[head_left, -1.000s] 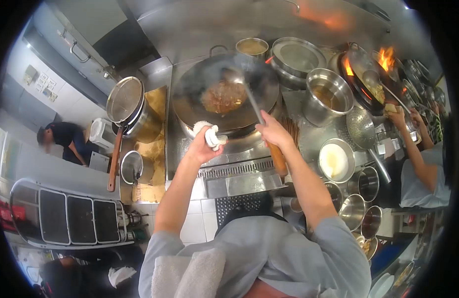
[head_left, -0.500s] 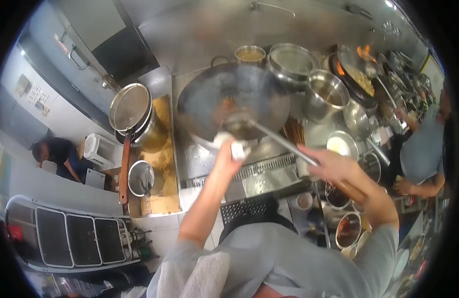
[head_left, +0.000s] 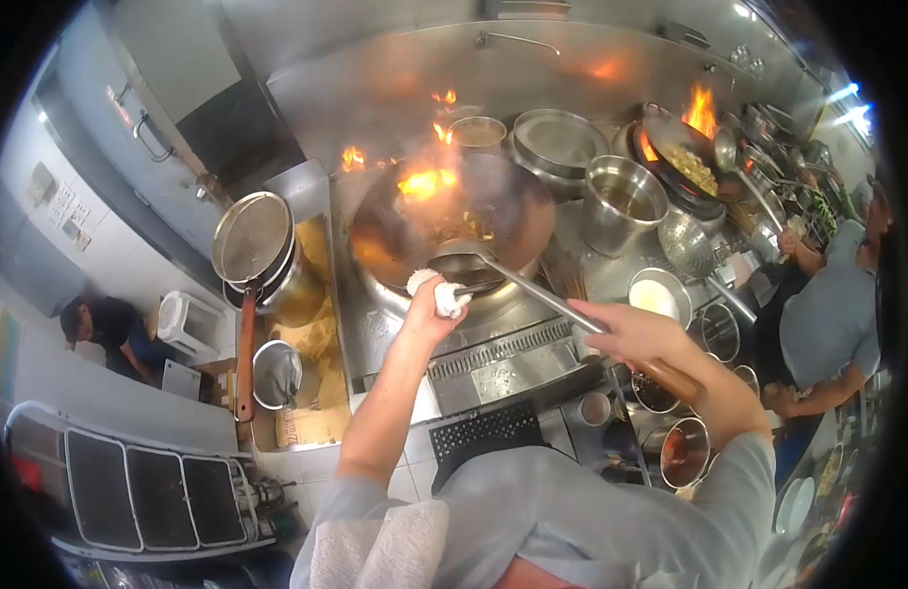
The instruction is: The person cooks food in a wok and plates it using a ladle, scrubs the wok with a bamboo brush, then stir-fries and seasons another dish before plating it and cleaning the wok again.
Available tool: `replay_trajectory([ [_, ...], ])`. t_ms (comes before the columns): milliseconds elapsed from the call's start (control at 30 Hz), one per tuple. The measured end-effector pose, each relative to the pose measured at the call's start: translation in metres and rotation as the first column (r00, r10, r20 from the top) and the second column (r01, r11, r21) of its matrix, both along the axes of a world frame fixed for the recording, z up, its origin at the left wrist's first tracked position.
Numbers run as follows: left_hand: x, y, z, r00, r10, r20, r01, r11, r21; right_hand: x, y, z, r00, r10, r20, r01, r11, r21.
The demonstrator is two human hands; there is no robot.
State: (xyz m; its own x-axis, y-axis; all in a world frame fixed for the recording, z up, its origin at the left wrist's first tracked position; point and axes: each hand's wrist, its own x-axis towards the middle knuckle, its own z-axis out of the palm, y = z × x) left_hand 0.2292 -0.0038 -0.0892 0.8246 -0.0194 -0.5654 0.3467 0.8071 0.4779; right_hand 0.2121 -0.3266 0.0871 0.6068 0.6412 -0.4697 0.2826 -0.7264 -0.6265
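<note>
A large dark wok (head_left: 518,211) sits on the stove with food (head_left: 464,228) inside and flames (head_left: 429,184) over its far left part. My left hand (head_left: 432,302) is closed round a white cloth (head_left: 456,298) at the wok's near rim, beside its handle. My right hand (head_left: 631,336) grips the long handle of a metal ladle (head_left: 532,290), whose wooden end runs under my forearm. The ladle's bowl is in the near part of the wok, just above my left hand.
Metal pots (head_left: 626,201) stand right of the wok. Farther right is another wok (head_left: 670,162) with flames, near a co-worker (head_left: 827,304). At left, a strainer (head_left: 252,236) rests on a pot. Another person (head_left: 110,329) is low at far left.
Flames have risen in and behind the wok, and at the right-hand wok they are taller. The wok looks tilted differently. The whole view has shifted slightly.
</note>
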Motion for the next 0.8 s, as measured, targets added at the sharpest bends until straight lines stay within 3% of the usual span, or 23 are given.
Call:
replay_trajectory([
  [33,0.007,-0.001,-0.003,1.000,0.028,0.013,-0.029,0.999,0.018,0.006,0.008,-0.004,1.000,0.015,-0.023,-0.016,0.999,-0.038],
  [100,0.010,-0.008,-0.019,0.995,0.094,0.019,-0.095,0.995,0.038,0.042,0.025,-0.083,0.937,0.114,0.330,-0.161,0.980,0.118],
  [167,-0.010,-0.030,-0.040,0.988,0.087,0.126,-0.088,0.996,0.002,0.059,0.052,-0.134,0.839,0.005,0.545,-0.134,0.971,0.197],
  [233,-0.047,-0.054,-0.064,0.981,0.074,0.181,-0.066,0.997,-0.047,0.032,0.057,-0.106,0.929,-0.156,0.336,0.052,0.953,0.299],
  [267,-0.073,-0.064,-0.070,0.993,0.053,0.109,-0.047,0.998,-0.049,0.012,0.055,-0.086,0.947,-0.232,0.220,0.151,0.931,0.331],
  [300,-0.090,-0.075,-0.063,0.988,0.109,0.107,-0.102,0.992,-0.069,-0.009,0.048,-0.068,0.958,-0.287,0.020,0.264,0.905,0.333],
  [400,-0.096,-0.061,-0.033,0.974,0.160,0.158,-0.131,0.974,-0.183,-0.057,0.023,-0.066,0.832,-0.438,-0.339,0.554,0.671,0.493],
  [467,-0.072,-0.031,0.010,0.979,0.147,0.142,-0.125,0.980,-0.154,-0.078,0.027,-0.051,0.805,-0.419,-0.419,0.593,0.593,0.545],
  [600,-0.072,-0.009,0.036,0.983,0.070,0.168,-0.032,0.975,-0.218,-0.083,0.029,-0.022,0.765,-0.396,-0.509,0.644,0.500,0.579],
  [633,-0.082,-0.008,0.037,0.980,0.053,0.189,-0.012,0.977,-0.211,-0.088,0.034,-0.009,0.706,-0.437,-0.557,0.708,0.446,0.547],
  [733,-0.106,-0.030,0.031,0.976,0.091,0.198,-0.099,0.995,0.032,-0.079,0.037,-0.017,0.728,-0.401,-0.556,0.686,0.435,0.583],
  [800,-0.112,-0.057,-0.015,0.947,0.165,0.275,-0.266,0.884,0.384,-0.071,0.054,-0.042,0.687,-0.431,-0.586,0.727,0.426,0.539],
])
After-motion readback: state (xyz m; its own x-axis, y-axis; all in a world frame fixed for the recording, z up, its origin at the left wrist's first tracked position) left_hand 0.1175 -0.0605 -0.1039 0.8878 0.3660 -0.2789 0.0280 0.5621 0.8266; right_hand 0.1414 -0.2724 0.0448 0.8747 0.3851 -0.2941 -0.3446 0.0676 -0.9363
